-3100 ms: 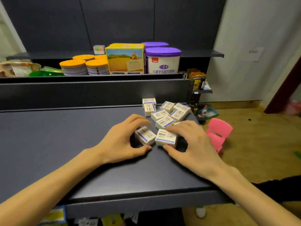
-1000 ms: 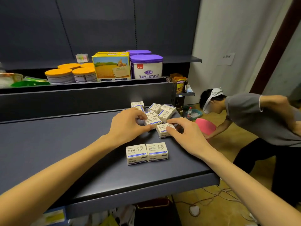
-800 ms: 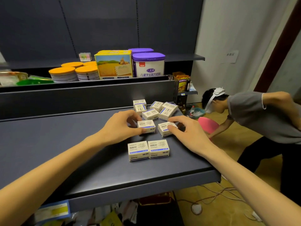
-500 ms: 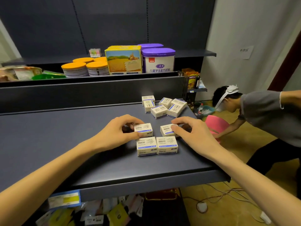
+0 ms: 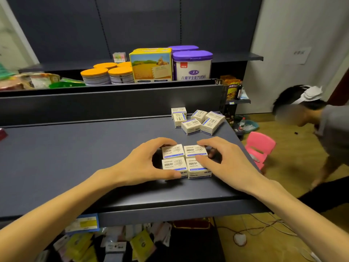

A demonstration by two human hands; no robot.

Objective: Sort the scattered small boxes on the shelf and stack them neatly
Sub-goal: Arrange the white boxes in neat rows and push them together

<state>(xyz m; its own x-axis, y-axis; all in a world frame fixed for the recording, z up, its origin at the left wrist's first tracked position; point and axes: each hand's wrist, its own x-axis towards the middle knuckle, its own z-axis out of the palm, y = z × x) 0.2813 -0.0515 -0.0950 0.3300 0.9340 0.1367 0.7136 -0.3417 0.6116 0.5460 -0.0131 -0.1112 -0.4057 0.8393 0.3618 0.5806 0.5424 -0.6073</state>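
Observation:
Four small white boxes with blue stripes lie flat in a two-by-two block (image 5: 173, 164) on the dark grey shelf (image 5: 75, 148), near its front right. My left hand (image 5: 139, 163) curls round the left pair, fingers behind the back-left box (image 5: 172, 151) and thumb against the front-left one. My right hand (image 5: 226, 163) grips the right pair, fingers at the back-right box (image 5: 195, 150) and thumb on the front-right box (image 5: 192, 165). Several more boxes (image 5: 196, 121) lie jumbled at the shelf's back right corner.
The raised shelf behind carries orange-lidded tins (image 5: 105, 75), a yellow carton (image 5: 152, 66) and a purple-lidded tin (image 5: 191, 65). A person (image 5: 321, 118) bends over to the right of the shelf, beside a pink child's chair (image 5: 259, 146). Cables lie on the floor below.
Both hands drew one box each from the pile toward me and set them directly behind the front pair, making a two-by-two block. The bending person came into view on the right.

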